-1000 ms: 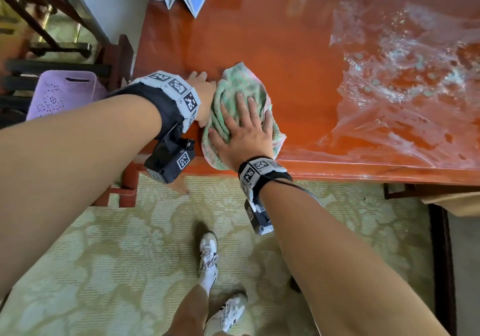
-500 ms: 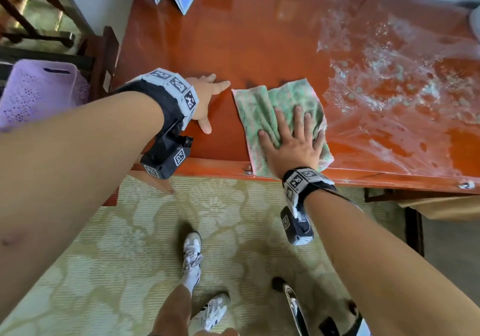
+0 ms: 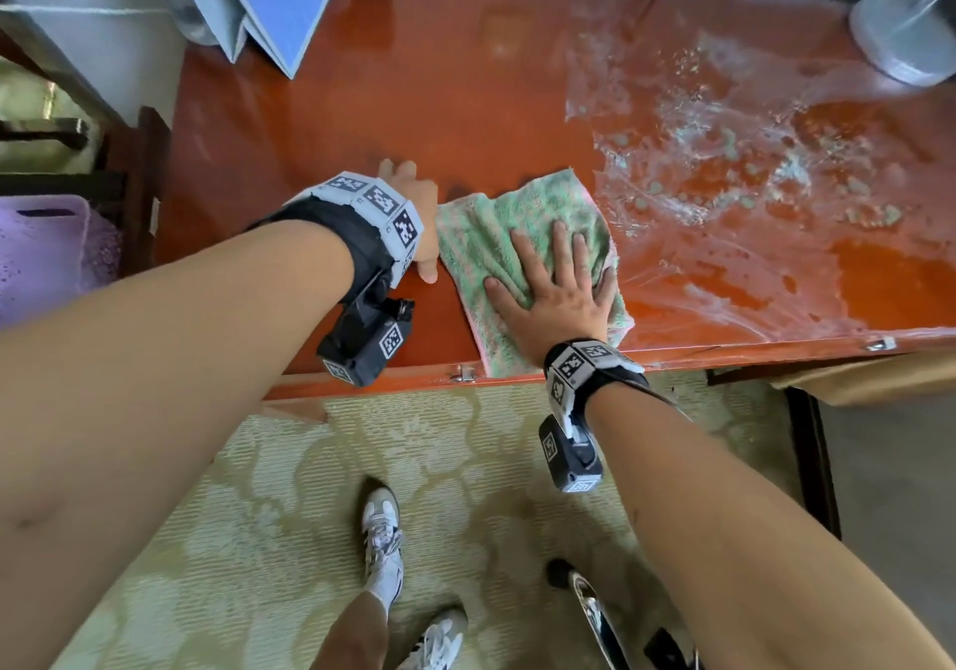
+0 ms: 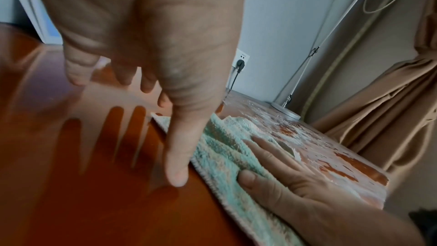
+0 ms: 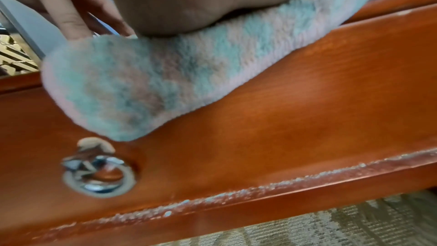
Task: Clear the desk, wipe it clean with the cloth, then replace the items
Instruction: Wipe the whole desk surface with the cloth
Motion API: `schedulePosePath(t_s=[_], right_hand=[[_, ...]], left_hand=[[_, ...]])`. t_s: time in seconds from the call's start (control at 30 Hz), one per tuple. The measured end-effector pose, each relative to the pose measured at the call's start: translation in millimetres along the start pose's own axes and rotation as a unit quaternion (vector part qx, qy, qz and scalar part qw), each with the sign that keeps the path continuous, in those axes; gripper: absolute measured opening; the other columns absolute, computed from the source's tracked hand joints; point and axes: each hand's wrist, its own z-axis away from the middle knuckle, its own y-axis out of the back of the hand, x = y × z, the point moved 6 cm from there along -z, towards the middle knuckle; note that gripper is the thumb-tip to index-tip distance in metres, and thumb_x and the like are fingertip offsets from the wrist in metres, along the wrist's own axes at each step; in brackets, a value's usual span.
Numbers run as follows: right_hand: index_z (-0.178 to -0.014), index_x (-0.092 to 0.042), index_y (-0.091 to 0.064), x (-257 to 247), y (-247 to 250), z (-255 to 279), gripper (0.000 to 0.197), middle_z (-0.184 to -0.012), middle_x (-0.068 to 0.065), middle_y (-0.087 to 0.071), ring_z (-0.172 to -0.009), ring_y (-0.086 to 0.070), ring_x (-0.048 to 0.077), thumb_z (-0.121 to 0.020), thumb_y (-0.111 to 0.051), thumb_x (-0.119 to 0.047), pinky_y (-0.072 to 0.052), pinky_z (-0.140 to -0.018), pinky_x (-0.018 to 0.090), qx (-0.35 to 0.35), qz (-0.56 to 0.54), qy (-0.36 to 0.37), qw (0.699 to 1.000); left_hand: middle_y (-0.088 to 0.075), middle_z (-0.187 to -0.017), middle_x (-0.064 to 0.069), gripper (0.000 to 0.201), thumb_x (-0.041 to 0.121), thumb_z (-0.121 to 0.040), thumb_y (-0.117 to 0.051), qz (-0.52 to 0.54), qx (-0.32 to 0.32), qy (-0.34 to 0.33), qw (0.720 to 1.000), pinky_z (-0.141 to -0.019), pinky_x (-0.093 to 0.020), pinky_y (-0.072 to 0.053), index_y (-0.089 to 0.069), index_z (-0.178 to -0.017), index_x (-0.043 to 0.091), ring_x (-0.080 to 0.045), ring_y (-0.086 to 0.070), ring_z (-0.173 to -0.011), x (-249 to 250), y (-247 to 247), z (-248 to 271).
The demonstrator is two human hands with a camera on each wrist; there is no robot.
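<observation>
Mostly hidden behind the wrist band: the left hand (image 3: 414, 214), fingers straight, thumb tip down on the shiny orange wooden tabletop (image 3: 320, 115), just beside the fluffy green and pink cloth (image 3: 496, 234). Cut off at the top right: a round grey lamp base (image 3: 902, 30). Hanging over the tabletop's front edge: the cloth's near end, above a metal ring pull (image 5: 99, 175). Bare room behind the cloth; white soapy smears (image 3: 750, 177) to its right. Pressing flat on the cloth with fingers spread: the right hand (image 3: 556, 291).
</observation>
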Motion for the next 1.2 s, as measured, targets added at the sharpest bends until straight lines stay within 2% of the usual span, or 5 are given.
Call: schedulePosePath(t_s=[0.47,0.93,1.0,1.07,1.2], right_hand=[[-0.145,-0.056,0.012,82,19,-25,0.077,-0.159,-0.008,0.023,-0.147,0.021,0.017,-0.078,-0.009,-0.087,0.013,-0.115,0.057,0.008,-0.038,-0.098,0.994],[-0.143,-0.057,0.018,85,49,-86,0.092,-0.155,-0.004,0.035,-0.141,0.034,0.027,-0.067,-0.016,-0.096,0.019,-0.104,0.069,-0.074,-0.055,-0.068,0.993],[-0.143,-0.056,0.019,70,49,-90,0.090,-0.154,-0.004,0.036,-0.141,0.035,0.027,-0.069,-0.017,-0.094,0.019,-0.103,0.070,-0.095,-0.030,-0.014,0.995],[-0.142,-0.058,0.018,64,48,-92,0.091,-0.153,-0.006,0.038,-0.140,0.037,0.026,-0.069,-0.023,-0.093,0.022,-0.102,0.069,-0.117,-0.029,0.020,0.993],[-0.141,-0.063,0.013,75,52,-93,0.096,-0.151,-0.012,0.041,-0.137,0.041,0.020,-0.065,-0.036,-0.093,0.024,-0.101,0.068,-0.153,-0.055,0.019,0.986]], left_hand=[[0.024,-0.156,-0.012,0.141,0.046,-0.054,-0.089,0.006,-0.030,-0.045,0.998,-0.115,-0.059,-0.010,0.012,-0.151,0.026,-0.033,0.020,-0.144,92,18,-44],[-0.006,-0.157,-0.019,0.136,0.046,-0.054,-0.088,0.029,-0.050,0.044,0.997,-0.109,-0.057,-0.027,0.001,-0.153,0.018,-0.044,-0.016,-0.141,92,32,-88],[-0.056,-0.111,-0.008,0.112,0.054,-0.045,-0.085,0.009,-0.075,0.030,0.997,-0.077,-0.041,-0.053,-0.042,-0.143,0.019,-0.025,-0.059,-0.086,85,31,-101],[-0.052,-0.085,-0.011,0.099,0.055,-0.042,-0.083,-0.027,-0.076,0.013,0.997,-0.058,-0.031,-0.046,-0.058,-0.128,0.013,-0.022,-0.048,-0.059,86,31,-102],[0.011,-0.156,-0.021,0.148,0.044,-0.047,-0.092,0.028,-0.041,0.054,0.997,-0.109,-0.060,-0.021,0.010,-0.152,0.018,-0.048,-0.001,-0.142,93,33,-89]])
